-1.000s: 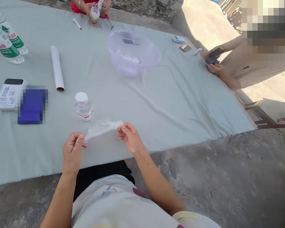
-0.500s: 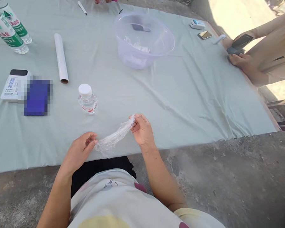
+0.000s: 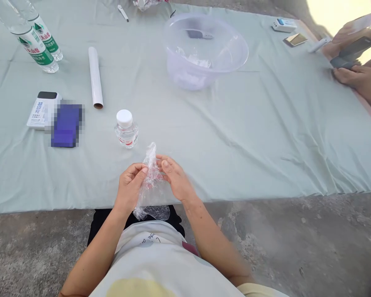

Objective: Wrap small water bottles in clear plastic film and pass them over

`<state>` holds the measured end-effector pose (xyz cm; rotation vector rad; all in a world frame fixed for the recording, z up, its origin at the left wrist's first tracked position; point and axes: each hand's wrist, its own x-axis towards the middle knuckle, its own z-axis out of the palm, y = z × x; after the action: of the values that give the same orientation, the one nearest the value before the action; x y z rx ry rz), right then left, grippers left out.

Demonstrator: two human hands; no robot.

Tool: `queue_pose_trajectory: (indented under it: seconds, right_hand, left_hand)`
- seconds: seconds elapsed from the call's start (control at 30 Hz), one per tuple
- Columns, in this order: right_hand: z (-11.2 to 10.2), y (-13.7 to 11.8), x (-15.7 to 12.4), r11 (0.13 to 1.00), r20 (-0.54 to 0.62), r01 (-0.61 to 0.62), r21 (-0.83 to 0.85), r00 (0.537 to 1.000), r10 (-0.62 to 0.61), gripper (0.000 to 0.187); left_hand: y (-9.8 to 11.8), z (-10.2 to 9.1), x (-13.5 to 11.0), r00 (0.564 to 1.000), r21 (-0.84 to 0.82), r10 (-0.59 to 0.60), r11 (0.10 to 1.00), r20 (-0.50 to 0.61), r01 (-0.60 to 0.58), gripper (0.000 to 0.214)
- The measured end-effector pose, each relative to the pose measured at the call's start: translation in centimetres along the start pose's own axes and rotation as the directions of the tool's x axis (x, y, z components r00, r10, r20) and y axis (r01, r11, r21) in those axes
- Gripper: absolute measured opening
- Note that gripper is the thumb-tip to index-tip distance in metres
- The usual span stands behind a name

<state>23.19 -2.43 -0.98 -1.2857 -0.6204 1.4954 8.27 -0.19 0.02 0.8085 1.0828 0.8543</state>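
My left hand (image 3: 132, 185) pinches a crumpled piece of clear plastic film (image 3: 151, 163) between thumb and fingers, above the near table edge. The film stands up in a bunched peak, and its lower part hangs down toward my lap. My right hand (image 3: 177, 178) is at the film's right side, fingers stretched out and thumb apart; some fingertips are partly behind the film, and I cannot tell whether they touch it. Just beyond my hands stands a small clear bottle (image 3: 126, 134) with a white cap.
A white roll (image 3: 95, 78), a white box (image 3: 38, 113), a blurred purple item (image 3: 64, 128) and two water bottles (image 3: 43, 57) are on the left. A translucent basin (image 3: 185, 78) holds crumpled film and a grey-handled item. Another person's hand (image 3: 352, 76) holds a dark device at right.
The film was stretched sideways between both hands; now it is bunched upright at my left hand. My right hand has loosened its pinch and moved closer to my left. The view has shifted.
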Motion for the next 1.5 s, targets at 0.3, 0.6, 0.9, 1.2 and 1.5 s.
queue_pose_trajectory:
  seconds: [0.3,0.6,0.9,1.2,1.5]
  right_hand:
    - [-0.7,0.2,0.0,0.997,-0.046,-0.009,0.080,0.999,0.012,0.037]
    - [-1.0,0.0,-1.1,0.986,-0.071,0.152,0.063,0.986,-0.148,0.027]
    - [-6.0,0.5,0.3,0.900,-0.490,0.112,-0.422,0.807,-0.330,0.022]
    - [-9.5,-0.8,-0.3,0.748,-0.364,-0.014,-0.664,0.879,-0.307,0.044]
    - [-7.5,-2.3,-1.3,0.480,-0.130,0.281,-0.831,0.740,-0.659,0.028]
  left_hand:
    - [-0.1,-1.5,0.8,0.991,0.024,0.009,1.000,-0.132,-0.006,0.035]
    - [-0.5,-0.5,0.1,0.934,0.680,0.352,0.698,-0.053,-0.225,0.065]
    - [-0.2,-3.6,2.0,0.906,0.913,0.408,0.401,-0.109,-0.070,0.024]
    - [3.1,-5.9,1.7,0.971,0.806,0.211,0.591,-0.115,-0.033,0.049]
    - [0.7,-3.4,-1.3,0.554,0.893,0.801,0.058,0.225,-0.447,0.018]
